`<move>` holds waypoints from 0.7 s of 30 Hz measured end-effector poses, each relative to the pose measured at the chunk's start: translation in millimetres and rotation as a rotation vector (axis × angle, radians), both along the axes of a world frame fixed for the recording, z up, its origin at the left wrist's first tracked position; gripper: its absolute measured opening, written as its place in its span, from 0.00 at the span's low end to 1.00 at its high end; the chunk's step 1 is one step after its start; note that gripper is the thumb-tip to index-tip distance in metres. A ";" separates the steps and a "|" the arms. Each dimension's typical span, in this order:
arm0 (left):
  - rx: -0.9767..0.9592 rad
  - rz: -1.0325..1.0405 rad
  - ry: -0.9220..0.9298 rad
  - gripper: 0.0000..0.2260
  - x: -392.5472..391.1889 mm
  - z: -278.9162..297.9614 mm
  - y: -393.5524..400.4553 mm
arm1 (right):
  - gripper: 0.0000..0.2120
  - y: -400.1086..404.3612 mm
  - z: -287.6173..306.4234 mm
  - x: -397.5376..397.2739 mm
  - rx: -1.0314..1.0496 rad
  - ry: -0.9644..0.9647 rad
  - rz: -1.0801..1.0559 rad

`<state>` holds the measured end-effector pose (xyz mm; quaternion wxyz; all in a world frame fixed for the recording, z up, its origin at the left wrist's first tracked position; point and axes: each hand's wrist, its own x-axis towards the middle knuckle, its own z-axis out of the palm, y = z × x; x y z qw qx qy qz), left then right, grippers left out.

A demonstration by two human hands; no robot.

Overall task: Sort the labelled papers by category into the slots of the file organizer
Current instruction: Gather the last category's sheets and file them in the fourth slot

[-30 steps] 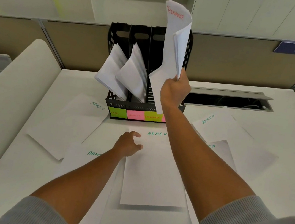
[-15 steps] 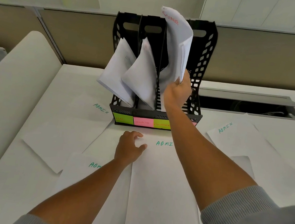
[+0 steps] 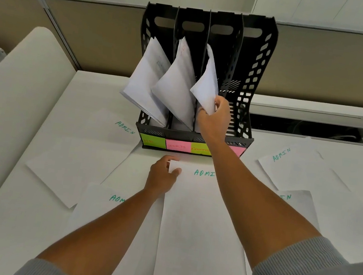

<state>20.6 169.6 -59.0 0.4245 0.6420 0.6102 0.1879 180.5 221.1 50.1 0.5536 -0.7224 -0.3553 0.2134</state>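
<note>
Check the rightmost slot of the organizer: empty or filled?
Empty. The rightmost slot shows only bare black walls, while the other three slots each hold leaning papers; the right hand grips the third stack.

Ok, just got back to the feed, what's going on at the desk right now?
A person is sorting papers into a black file organizer. The right hand grips a sheaf of papers sitting in the third slot from the left; the two slots left of it hold papers, the far right one looks empty. The left hand pinches the top corner of an ADMIN sheet on the desk, with more ADMIN sheets lying around.
</note>
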 end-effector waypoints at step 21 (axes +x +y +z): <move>-0.145 0.412 -0.330 0.08 -65.4 46.6 2.8 | 0.29 -140.7 -54.0 -35.2 -0.310 -0.158 -0.216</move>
